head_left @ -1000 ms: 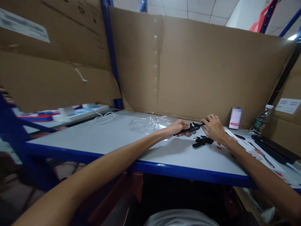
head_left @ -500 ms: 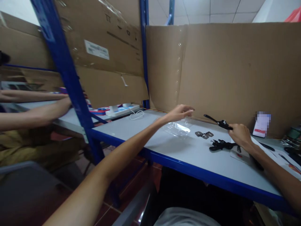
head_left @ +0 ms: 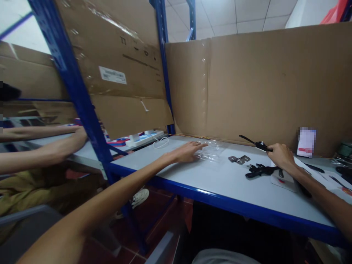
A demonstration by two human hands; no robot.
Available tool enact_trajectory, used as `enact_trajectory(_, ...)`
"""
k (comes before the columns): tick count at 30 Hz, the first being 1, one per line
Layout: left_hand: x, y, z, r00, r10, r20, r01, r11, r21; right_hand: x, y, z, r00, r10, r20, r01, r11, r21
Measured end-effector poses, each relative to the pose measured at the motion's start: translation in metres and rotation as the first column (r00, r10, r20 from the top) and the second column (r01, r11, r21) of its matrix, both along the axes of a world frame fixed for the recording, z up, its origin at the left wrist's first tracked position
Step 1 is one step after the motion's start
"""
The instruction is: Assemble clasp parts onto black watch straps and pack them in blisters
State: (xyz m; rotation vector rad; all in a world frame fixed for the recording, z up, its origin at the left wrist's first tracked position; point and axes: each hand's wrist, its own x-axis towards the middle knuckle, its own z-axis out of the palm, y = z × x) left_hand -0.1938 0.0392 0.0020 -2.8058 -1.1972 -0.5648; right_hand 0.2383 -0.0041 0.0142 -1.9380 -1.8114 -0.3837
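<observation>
My left hand (head_left: 189,151) lies low over the table, fingers stretched out onto a crumpled clear plastic package (head_left: 210,153). I see no closed grip on the plastic. My right hand (head_left: 281,157) is closed around a black plier-like hand tool (head_left: 261,146), whose thin handle points up and left. Below that hand, a second black hand tool (head_left: 258,171) rests on the table, partly over a white card (head_left: 284,182). Several flat grey metal pieces (head_left: 239,160) lie between my hands.
A phone (head_left: 306,143) leans against the cardboard wall (head_left: 253,88). Papers and dark tools crowd the right end. A white power strip (head_left: 145,138) with a cable is beyond the blue post (head_left: 74,84). At the left, another person's arms (head_left: 41,154) reach over a neighbouring table.
My left hand has come down and leftward onto the clear plastic, which looks pushed together. My right hand keeps hold of the black hand tool in nearly the same place. The view has tilted slightly.
</observation>
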Motion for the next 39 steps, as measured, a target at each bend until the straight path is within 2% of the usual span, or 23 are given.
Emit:
enact_trajectory(2, 0.004, -0.006, 0.005, 1.0, 0.011, 0.005, -0.012, 0.998, 0.067, 0.001, 0.002, 0.0, 0.999, -0.001, -0.036, 0.001, 1.0, 0.01)
enact_trajectory(3, 0.007, -0.009, 0.01, 0.998, 0.017, 0.058, -0.022, 0.996, 0.091, 0.001, 0.003, 0.001, 0.998, 0.008, -0.068, -0.007, 1.0, 0.016)
enact_trajectory(5, 0.014, -0.018, 0.024, 0.947, 0.028, 0.32, -0.061, 0.994, 0.095, 0.0, 0.004, 0.003, 0.981, 0.053, -0.187, -0.049, 0.999, 0.024)
enact_trajectory(6, 0.02, -0.022, 0.032, 0.862, 0.032, 0.506, -0.068, 0.996, 0.052, -0.001, 0.004, 0.004, 0.956, 0.085, -0.28, -0.085, 0.996, 0.015)
enact_trajectory(7, 0.029, -0.026, 0.041, 0.713, 0.05, 0.699, -0.047, 0.999, -0.024, -0.002, 0.003, 0.006, 0.911, 0.124, -0.394, -0.134, 0.991, 0.002)
enact_trajectory(8, 0.04, -0.029, 0.049, 0.538, 0.089, 0.839, 0.043, 0.99, -0.133, -0.004, 0.002, 0.007, 0.84, 0.161, -0.518, -0.197, 0.98, -0.014)
enact_trajectory(9, 0.054, -0.032, 0.055, 0.387, 0.161, 0.908, 0.183, 0.952, -0.247, -0.006, 0.001, 0.009, 0.743, 0.192, -0.641, -0.264, 0.964, -0.017)
enact_trajectory(10, 0.069, -0.034, 0.06, 0.278, 0.257, 0.925, 0.322, 0.883, -0.342, -0.008, -0.001, 0.011, 0.631, 0.223, -0.743, -0.335, 0.942, -0.001)
enact_trajectory(11, 0.087, -0.035, 0.062, 0.21, 0.368, 0.906, 0.44, 0.792, -0.424, -0.011, -0.004, 0.012, 0.524, 0.247, -0.815, -0.39, 0.92, 0.028)
enact_trajectory(12, 0.105, -0.035, 0.062, 0.188, 0.489, 0.852, 0.533, 0.678, -0.507, -0.013, -0.006, 0.014, 0.437, 0.261, -0.861, -0.424, 0.904, 0.059)
enact_trajectory(13, 0.124, -0.034, 0.06, 0.203, 0.591, 0.781, 0.603, 0.553, -0.575, -0.015, -0.008, 0.016, 0.374, 0.268, -0.888, -0.444, 0.892, 0.082)
enact_trajectory(14, 0.142, -0.033, 0.057, 0.22, 0.655, 0.723, 0.653, 0.452, -0.608, -0.016, -0.011, 0.018, 0.335, 0.269, -0.903, -0.451, 0.887, 0.097)
enact_trajectory(15, 0.158, -0.031, 0.052, 0.236, 0.691, 0.683, 0.691, 0.375, -0.618, -0.018, -0.013, 0.019, 0.31, 0.267, -0.912, -0.455, 0.884, 0.104)
enact_trajectory(16, 0.173, -0.028, 0.046, 0.243, 0.714, 0.657, 0.717, 0.324, -0.617, -0.019, -0.014, 0.021, 0.296, 0.268, -0.917, -0.459, 0.882, 0.11)
enact_trajectory(17, 0.185, -0.026, 0.041, 0.233, 0.731, 0.642, 0.737, 0.298, -0.607, -0.019, -0.015, 0.022, 0.288, 0.274, -0.918, -0.461, 0.879, 0.117)
enact_trajectory(20, 0.207, -0.02, 0.029, 0.172, 0.779, 0.603, 0.77, 0.276, -0.576, -0.021, -0.015, 0.024, 0.33, 0.322, -0.887, -0.453, 0.879, 0.151)
enact_trajectory(22, 0.212, -0.02, 0.024, 0.135, 0.793, 0.594, 0.783, 0.282, -0.555, -0.022, -0.013, 0.022, 0.429, 0.354, -0.831, -0.431, 0.889, 0.156)
enact_trajectory(25, 0.214, -0.022, 0.018, 0.092, 0.774, 0.626, 0.795, 0.321, -0.515, -0.027, -0.01, 0.017, 0.61, 0.376, -0.698, -0.407, 0.904, 0.131)
enact_trajectory(27, 0.214, -0.024, 0.014, 0.093, 0.738, 0.669, 0.803, 0.342, -0.489, -0.032, -0.01, 0.013, 0.709, 0.378, -0.596, -0.396, 0.912, 0.108)
enact_trajectory(29, 0.214, -0.024, 0.011, 0.125, 0.688, 0.715, 0.815, 0.341, -0.47, -0.037, -0.012, 0.011, 0.781, 0.38, -0.495, -0.383, 0.918, 0.1)
enact_trajectory(31, 0.212, -0.024, 0.009, 0.147, 0.632, 0.761, 0.823, 0.348, -0.448, -0.042, -0.015, 0.01, 0.82, 0.383, -0.425, -0.381, 0.92, 0.092)
enact_trajectory(35, 0.207, -0.024, 0.007, 0.188, 0.513, 0.838, 0.821, 0.386, -0.42, -0.049, -0.022, 0.009, 0.841, 0.365, -0.4, -0.37, 0.926, 0.069)
enact_trajectory(39, 0.209, -0.03, 0.004, 0.28, 0.432, 0.857, 0.818, 0.36, -0.449, -0.056, -0.031, 0.006, 0.865, 0.35, -0.359, -0.335, 0.936, 0.106)
